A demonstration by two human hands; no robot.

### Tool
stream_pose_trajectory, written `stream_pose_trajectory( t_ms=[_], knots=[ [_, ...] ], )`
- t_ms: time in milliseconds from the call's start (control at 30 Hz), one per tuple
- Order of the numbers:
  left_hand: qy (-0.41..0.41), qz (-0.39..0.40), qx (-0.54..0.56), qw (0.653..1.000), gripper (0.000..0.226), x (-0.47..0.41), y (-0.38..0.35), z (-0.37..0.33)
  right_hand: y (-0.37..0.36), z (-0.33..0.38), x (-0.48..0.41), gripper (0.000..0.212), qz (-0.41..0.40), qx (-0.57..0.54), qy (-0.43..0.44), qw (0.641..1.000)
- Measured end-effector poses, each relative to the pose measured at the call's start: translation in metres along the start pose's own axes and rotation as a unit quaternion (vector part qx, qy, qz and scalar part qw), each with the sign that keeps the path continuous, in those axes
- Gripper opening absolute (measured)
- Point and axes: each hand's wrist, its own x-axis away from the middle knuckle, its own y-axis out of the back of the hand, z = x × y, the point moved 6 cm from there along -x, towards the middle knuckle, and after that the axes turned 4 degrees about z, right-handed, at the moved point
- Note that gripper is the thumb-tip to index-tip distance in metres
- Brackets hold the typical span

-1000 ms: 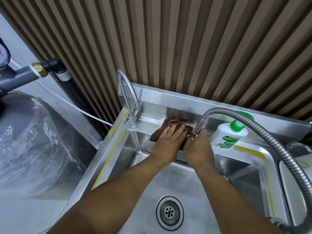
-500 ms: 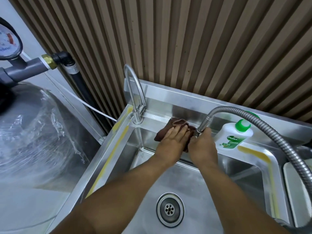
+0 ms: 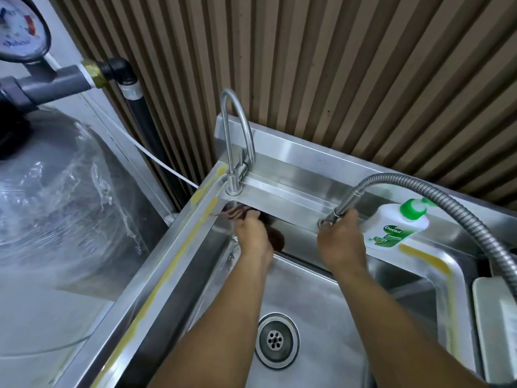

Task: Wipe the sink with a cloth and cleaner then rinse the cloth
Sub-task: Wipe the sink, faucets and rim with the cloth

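Observation:
The brown cloth (image 3: 275, 240) lies against the back wall of the steel sink (image 3: 316, 292), near its back left corner. My left hand (image 3: 253, 235) grips the cloth there, under the curved tap (image 3: 237, 141), and hides most of it. My right hand (image 3: 340, 242) holds the head of the flexible metal spray hose (image 3: 340, 208) at the sink's back ledge. A white cleaner bottle with a green pump cap (image 3: 397, 224) stands on the ledge just right of that hand.
The drain (image 3: 277, 340) sits in the sink floor between my forearms. A plastic-wrapped tank (image 3: 56, 214) with a pressure gauge (image 3: 19, 29) and grey pipe stands to the left. Slatted wall panels rise behind the sink. A white object (image 3: 498, 326) lies at the right edge.
My left hand has slid the cloth from the middle of the back ledge down and left into the sink's back corner. My right hand stays on the hose head. The camera moved closer.

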Motion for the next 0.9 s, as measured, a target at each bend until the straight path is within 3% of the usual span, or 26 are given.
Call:
stream_pose_trajectory(
  t_ms=[267,400,633,767,900],
  knots=[
    [0.150,0.064,-0.042,0.986,0.031,0.020,-0.014,0.038,0.000,0.000,0.001,0.019,0.001,0.014,0.003,1.000],
    [0.111,0.060,0.019,0.992,0.031,0.011,-0.017,0.004,-0.001,0.001,0.001,0.019,-0.002,0.015,-0.002,1.000],
    [0.156,0.041,-0.080,0.984,0.035,0.016,-0.005,0.044,0.000,0.001,0.002,0.016,0.001,0.013,0.004,1.000],
    [0.182,0.074,-0.078,0.977,0.030,0.018,-0.011,0.036,0.000,0.004,0.004,0.015,0.001,0.006,0.007,1.000],
    [0.115,0.084,-0.018,0.990,0.031,0.011,-0.018,-0.018,0.002,0.006,0.006,0.015,0.005,0.003,0.005,1.000]
  ],
)
